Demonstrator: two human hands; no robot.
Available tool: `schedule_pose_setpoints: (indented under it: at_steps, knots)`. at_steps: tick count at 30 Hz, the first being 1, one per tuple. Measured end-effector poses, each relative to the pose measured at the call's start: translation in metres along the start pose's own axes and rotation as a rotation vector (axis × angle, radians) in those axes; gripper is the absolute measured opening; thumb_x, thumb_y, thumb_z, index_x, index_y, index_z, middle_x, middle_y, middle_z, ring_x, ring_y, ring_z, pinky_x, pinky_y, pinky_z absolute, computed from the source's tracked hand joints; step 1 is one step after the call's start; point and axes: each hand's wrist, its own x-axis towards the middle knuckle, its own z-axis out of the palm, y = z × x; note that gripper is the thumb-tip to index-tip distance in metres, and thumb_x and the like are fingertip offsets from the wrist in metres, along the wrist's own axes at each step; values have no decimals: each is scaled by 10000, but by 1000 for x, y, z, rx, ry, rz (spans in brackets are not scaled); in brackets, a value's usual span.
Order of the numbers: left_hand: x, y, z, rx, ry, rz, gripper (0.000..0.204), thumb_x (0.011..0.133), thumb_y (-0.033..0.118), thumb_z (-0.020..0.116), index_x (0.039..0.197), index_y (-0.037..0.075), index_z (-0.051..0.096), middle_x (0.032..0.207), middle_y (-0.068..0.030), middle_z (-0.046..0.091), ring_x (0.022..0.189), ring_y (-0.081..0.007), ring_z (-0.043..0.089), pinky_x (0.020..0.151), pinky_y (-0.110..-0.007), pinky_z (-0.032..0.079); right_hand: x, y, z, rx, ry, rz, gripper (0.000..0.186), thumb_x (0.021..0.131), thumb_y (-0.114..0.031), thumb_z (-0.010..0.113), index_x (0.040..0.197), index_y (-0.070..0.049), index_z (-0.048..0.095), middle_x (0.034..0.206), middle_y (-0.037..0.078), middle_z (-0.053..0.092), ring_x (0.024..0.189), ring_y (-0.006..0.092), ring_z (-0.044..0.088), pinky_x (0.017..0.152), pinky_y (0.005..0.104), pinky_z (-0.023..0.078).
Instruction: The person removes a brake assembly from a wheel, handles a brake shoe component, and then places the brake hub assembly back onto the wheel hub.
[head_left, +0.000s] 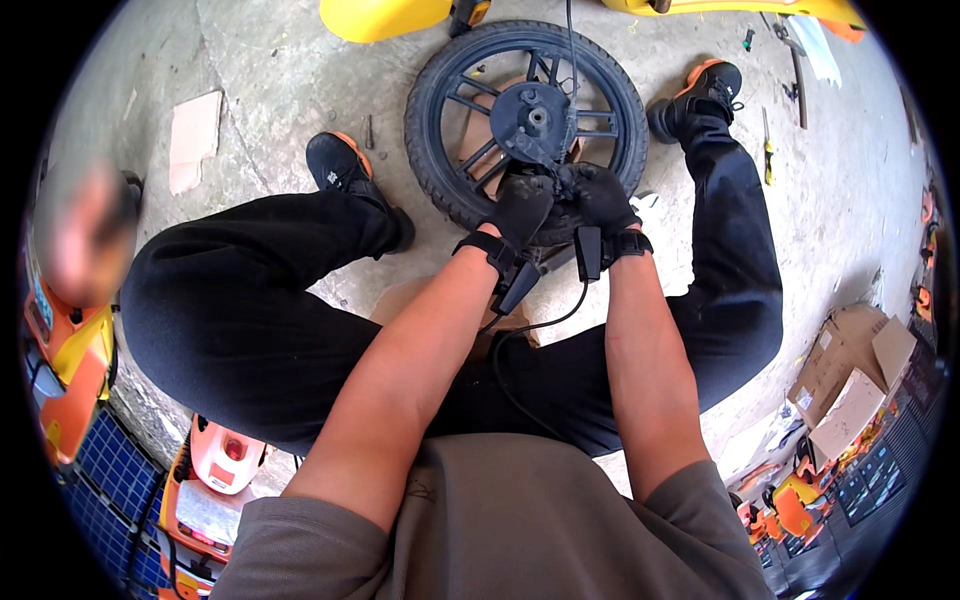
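A black spoked wheel with its tyre (630, 110) lies flat on the floor between my feet. Its round hub (513, 122) faces up. Both my hands wear black gloves and meet at the near side of the hub. My left hand (522, 208) is closed, its fingertips at a small dark part by the hub. Beside it, my right hand (598, 198) has its fingers curled around the same spot. The gloves and dark parts blend, so what they grip is hidden. A thin black cable (571, 50) runs from the top down over the wheel to my right fingers.
Cardboard (195, 140) lies at the left. A yellow-handled screwdriver (768, 160) is beyond my right leg. Yellow vehicle panels (385, 18) reach in at the far edge. An opened box (840, 365) stands at the right; a person (85, 235) is at the left.
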Motion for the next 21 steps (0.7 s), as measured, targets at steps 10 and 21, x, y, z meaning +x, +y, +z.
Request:
schedule_pose_setpoints:
  at_steps: [10, 21]
  knots:
    - [-3, 2, 1, 607, 54, 357, 81, 785, 46, 546, 809, 26, 621, 791, -140, 626, 753, -258, 621, 689, -338, 493, 4, 8, -4, -21, -10, -14, 241, 781, -2, 506, 974, 35, 646, 839, 59, 655, 724, 108, 584, 683, 249, 480]
    - [5, -11, 2, 142, 107, 184, 95, 777, 75, 567, 820, 28, 638, 768, -131, 639, 741, -261, 629, 678, -363, 497, 7, 13, -4, -38, -5, -39, 256, 751, 7, 513, 964, 38, 652, 836, 65, 659, 718, 112, 579, 679, 255, 474]
